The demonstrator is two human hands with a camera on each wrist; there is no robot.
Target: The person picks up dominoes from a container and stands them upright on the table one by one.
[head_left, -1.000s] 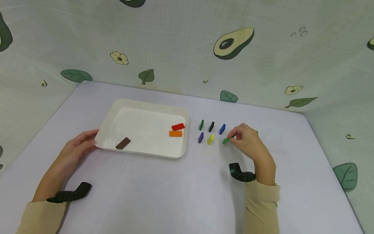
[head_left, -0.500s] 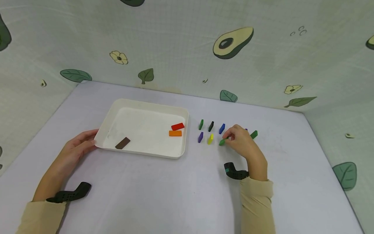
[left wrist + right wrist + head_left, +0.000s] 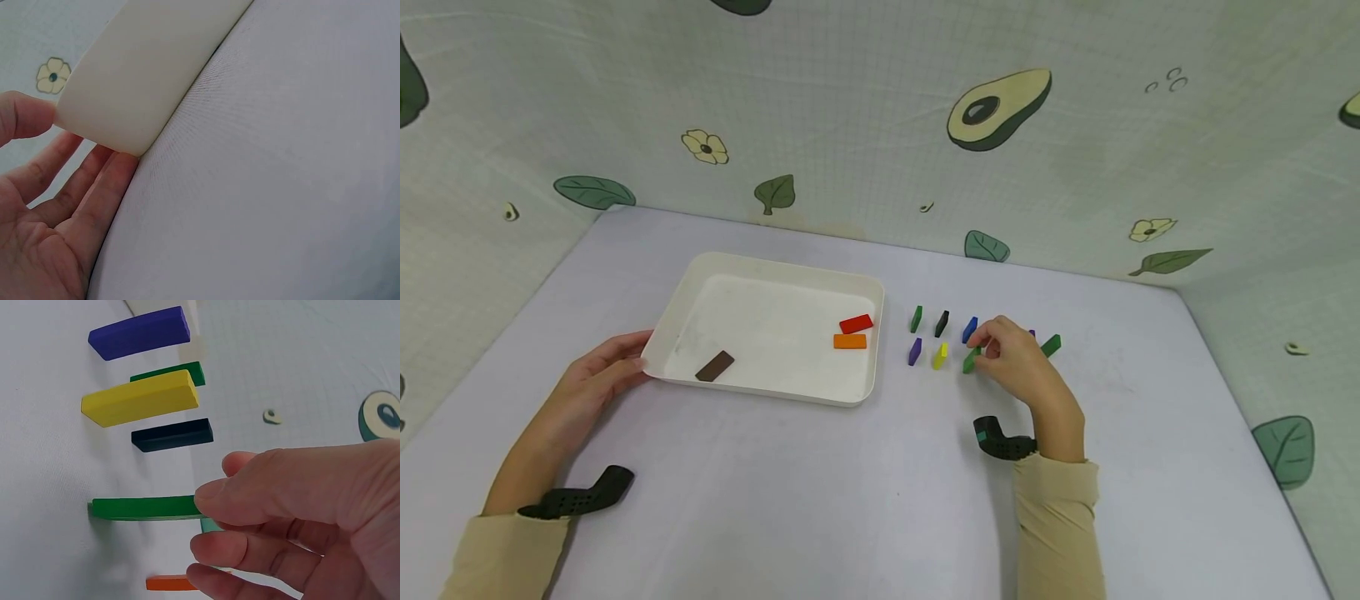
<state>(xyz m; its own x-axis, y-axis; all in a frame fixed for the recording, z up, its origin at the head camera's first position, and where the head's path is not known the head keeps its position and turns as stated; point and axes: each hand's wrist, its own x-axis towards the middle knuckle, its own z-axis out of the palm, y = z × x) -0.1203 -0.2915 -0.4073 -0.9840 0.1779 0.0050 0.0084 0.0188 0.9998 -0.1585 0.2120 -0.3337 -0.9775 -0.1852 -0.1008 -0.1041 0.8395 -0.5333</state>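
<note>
Right hand [image 3: 1017, 360]: pinches green block [image 3: 144, 508] | left of it: yellow block [image 3: 940, 357] | just past it: blue block [image 3: 969, 330] | partly behind it: orange block [image 3: 169, 584] | left hand [image 3: 598, 379]: holds white tray [image 3: 767, 333] corner

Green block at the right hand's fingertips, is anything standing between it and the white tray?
Yes. In the head view, the yellow block and then the purple block stand between the green block and the white tray. Nothing visible separates the right hand from that block.
</note>
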